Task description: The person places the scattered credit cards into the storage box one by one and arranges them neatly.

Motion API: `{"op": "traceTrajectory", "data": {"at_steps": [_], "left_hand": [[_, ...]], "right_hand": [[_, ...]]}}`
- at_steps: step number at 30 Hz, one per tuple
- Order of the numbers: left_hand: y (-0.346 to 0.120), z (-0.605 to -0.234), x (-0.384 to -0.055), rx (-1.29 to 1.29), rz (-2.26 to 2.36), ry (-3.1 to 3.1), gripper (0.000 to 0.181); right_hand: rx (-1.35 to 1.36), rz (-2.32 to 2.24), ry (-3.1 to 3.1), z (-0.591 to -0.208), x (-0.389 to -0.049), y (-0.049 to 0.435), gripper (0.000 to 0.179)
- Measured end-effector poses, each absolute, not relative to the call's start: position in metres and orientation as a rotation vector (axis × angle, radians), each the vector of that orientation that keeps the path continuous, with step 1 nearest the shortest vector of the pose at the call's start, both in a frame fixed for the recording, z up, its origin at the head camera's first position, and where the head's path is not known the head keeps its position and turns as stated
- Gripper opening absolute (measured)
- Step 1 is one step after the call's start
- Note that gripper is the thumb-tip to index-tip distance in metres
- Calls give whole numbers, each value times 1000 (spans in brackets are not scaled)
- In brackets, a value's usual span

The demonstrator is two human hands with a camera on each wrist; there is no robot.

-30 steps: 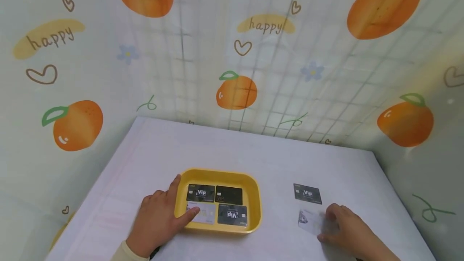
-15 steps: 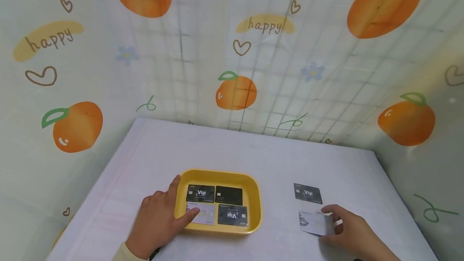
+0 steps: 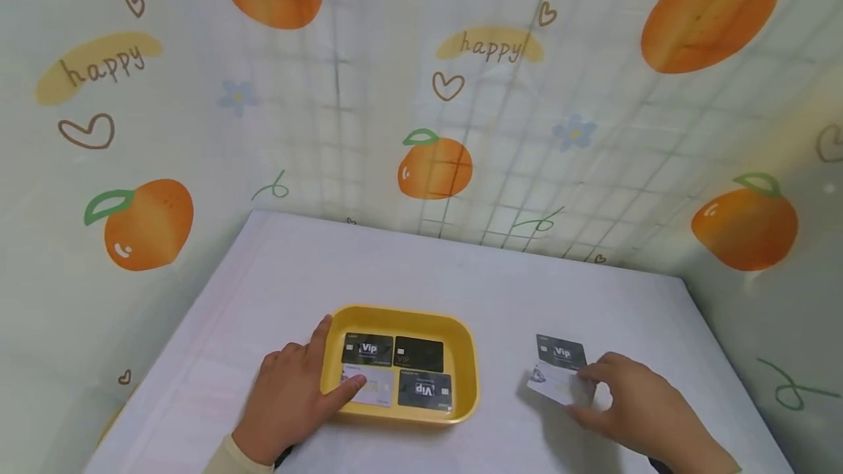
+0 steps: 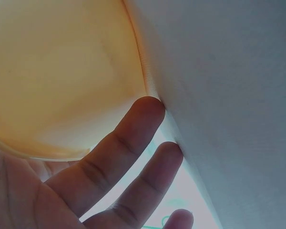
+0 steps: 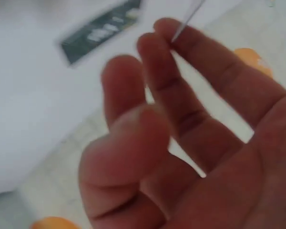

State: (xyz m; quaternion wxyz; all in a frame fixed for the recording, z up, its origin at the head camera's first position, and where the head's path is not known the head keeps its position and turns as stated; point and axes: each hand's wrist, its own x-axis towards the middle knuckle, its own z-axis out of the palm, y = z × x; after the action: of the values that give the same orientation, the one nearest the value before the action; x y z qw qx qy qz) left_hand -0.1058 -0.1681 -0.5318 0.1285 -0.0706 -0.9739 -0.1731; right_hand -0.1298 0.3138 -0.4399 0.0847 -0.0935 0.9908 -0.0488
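My right hand pinches a silver-white card at its right end, between thumb and fingers, and holds it tilted above the table. Just behind it lies a dark Vip card, partly covered in the head view; the right wrist view shows that card blurred. My left hand holds the left side of a yellow tray, thumb over the rim and fingers along the outer wall. Inside lie several cards in two rows: a dark Vip card, a black card, a silver card and an upside-down dark Vip card.
A white-covered table bears the tray at centre and the loose cards on the right. Behind and beside it hangs a pale curtain printed with oranges, hearts and "happy".
The right hand has lifted the silver card off the table and moved it slightly up and left, so that it overlaps the dark card. The left hand stays on the tray.
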Motion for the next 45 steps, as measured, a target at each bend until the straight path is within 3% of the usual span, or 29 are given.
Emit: {"op": "traceTrajectory", "data": {"at_steps": [12,23,30,45], "left_hand": [[-170,-530,-107,-219,-532,-2853,111],[-165,-535,-104,-209,-532,-2874,116],[-162,-535,-101,-238,-550,-2891,117],[-178,-530,-101,-239,-485,-2816,115]], "right_hand": [[-848,-17,3140,-391,-160,216,48],[-1154,229,2871,-418,-191,106,45],[-1282,205,2749,-444,-198,67,41],[-1362,314,2738,-439,-201,7,50]]}}
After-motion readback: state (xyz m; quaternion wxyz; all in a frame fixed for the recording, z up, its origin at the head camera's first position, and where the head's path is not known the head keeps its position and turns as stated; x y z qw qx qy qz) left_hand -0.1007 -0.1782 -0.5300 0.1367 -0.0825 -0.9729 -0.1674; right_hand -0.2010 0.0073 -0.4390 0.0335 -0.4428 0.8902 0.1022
